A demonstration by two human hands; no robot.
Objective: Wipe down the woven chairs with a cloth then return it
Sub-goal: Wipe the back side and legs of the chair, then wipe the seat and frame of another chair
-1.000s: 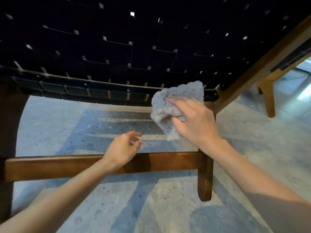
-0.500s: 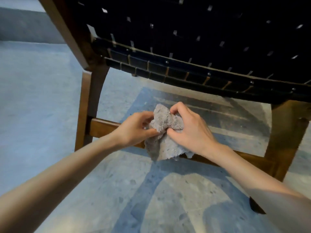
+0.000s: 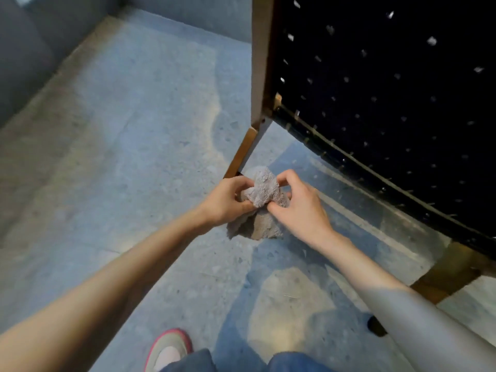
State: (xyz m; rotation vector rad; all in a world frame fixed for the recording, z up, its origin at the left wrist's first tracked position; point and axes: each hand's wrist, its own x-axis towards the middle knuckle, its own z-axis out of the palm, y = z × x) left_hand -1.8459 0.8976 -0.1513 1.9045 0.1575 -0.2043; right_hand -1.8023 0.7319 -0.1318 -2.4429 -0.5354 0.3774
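No text, label, brand, number or sign can be read anywhere.

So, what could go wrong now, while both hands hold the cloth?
The left hand and right hand only pinch the grey cloth, and its lower part hangs loose; it might slip to the floor and pick up grit. Small ends stick out along the lower edge of the woven panel; the fluffy cloth could snag there.

An indoor room is shown. Its speckled stone floor (image 3: pixel 120 170) is met by a grey wall (image 3: pixel 24 57) at 10 o'clock, a woven chair (image 3: pixel 389 103) at 2.
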